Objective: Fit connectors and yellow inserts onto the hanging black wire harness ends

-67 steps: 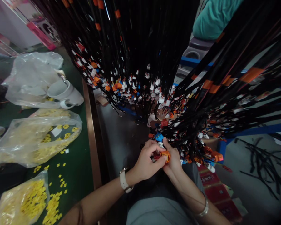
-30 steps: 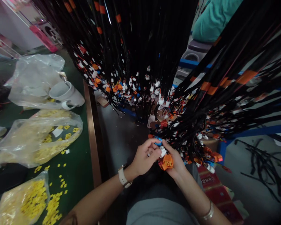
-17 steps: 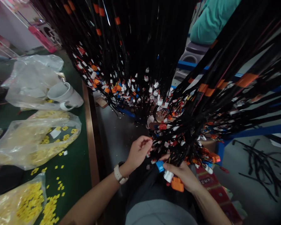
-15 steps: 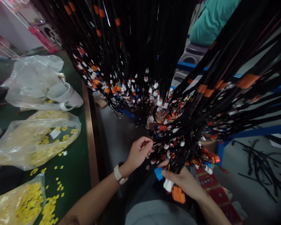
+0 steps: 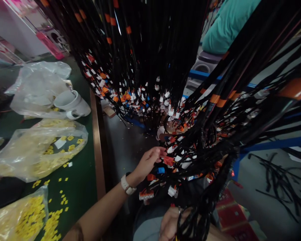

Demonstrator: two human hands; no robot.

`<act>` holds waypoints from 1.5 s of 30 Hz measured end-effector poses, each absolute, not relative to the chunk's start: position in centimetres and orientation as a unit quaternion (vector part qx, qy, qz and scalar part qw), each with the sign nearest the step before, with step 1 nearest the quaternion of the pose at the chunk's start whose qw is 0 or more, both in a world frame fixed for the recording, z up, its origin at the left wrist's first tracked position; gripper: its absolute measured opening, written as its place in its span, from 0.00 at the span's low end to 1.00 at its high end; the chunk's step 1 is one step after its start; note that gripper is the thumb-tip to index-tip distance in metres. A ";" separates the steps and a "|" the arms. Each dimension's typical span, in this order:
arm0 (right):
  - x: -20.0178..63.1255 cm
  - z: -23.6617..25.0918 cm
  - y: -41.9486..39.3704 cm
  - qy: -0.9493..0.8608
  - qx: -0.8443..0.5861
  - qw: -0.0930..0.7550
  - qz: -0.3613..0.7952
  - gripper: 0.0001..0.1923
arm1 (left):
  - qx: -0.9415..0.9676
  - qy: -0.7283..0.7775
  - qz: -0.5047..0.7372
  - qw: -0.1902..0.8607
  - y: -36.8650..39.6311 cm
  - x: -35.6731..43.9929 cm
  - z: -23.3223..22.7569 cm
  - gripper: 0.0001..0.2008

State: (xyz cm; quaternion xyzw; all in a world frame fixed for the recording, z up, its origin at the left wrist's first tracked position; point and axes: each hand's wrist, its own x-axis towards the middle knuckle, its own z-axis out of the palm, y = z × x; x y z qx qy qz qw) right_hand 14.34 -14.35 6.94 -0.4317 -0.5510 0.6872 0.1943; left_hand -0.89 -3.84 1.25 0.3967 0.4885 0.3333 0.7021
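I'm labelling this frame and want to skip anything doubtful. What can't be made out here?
- Right hand: head view, mostly hidden behind a black wire bundle and cut by the bottom edge; its grip cannot be judged.
- Left hand: fingers reach among the connectors; whether they pinch one is hidden by wires.
- Connectors: too small to read markings.
- Yellow parts in the bag: blurred, shape unclear.
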 end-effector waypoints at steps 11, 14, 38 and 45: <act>17.5 5.3 -13.7 -0.572 -0.533 0.188 0.594 0.12 | 0.317 0.369 0.152 0.860 -4.5 -2.1 0.6 0.38; 19.4 3.3 -13.5 -0.570 -0.574 0.180 0.560 0.14 | 0.276 0.299 0.125 0.905 -4.4 -2.3 0.9 0.40; 19.1 2.5 -12.9 -0.645 -0.629 0.362 0.240 0.16 | 0.351 0.428 0.225 0.802 -3.8 -2.2 1.5 0.23; 16.4 1.3 -12.9 -0.752 -0.554 0.267 0.236 0.24 | 0.267 0.304 0.167 0.899 -3.8 -2.9 1.6 0.20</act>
